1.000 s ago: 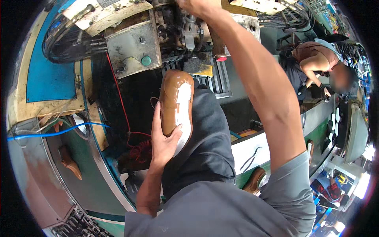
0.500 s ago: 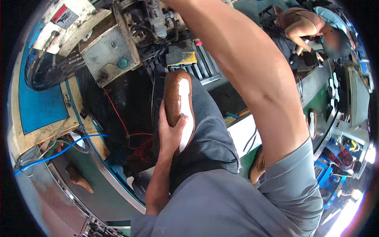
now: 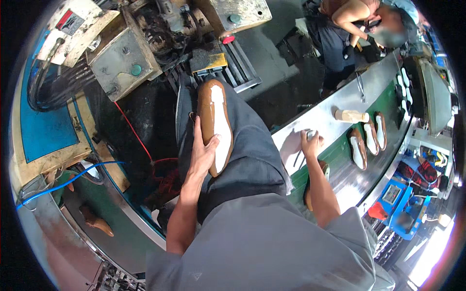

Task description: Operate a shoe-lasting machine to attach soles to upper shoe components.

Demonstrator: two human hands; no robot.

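Observation:
A brown shoe upper with a white bottom (image 3: 222, 131) rests sole-up along my thigh, its rounded end pointing away from me. My left hand (image 3: 203, 151) is wrapped round its near left side, thumb on the white bottom. To the right, my right hand (image 3: 312, 144) is closed over the shiny metal edge of the bench, around a small tool with thin dark handles (image 3: 298, 157); its working end is mostly hidden by the fingers.
Ahead stands a grimy machine with a green-buttoned box (image 3: 125, 65) and a yellow-edged block (image 3: 208, 63). Several brown shoes (image 3: 358, 149) and a pale bottle-shaped thing (image 3: 351, 116) lie on the right bench. A co-worker (image 3: 352, 29) bends at the far right. Another shoe (image 3: 97, 221) lies at left.
My right arm has swung back from the machine down to the bench on the right, and its hand has closed on the tool there. My left hand still holds the shoe upper.

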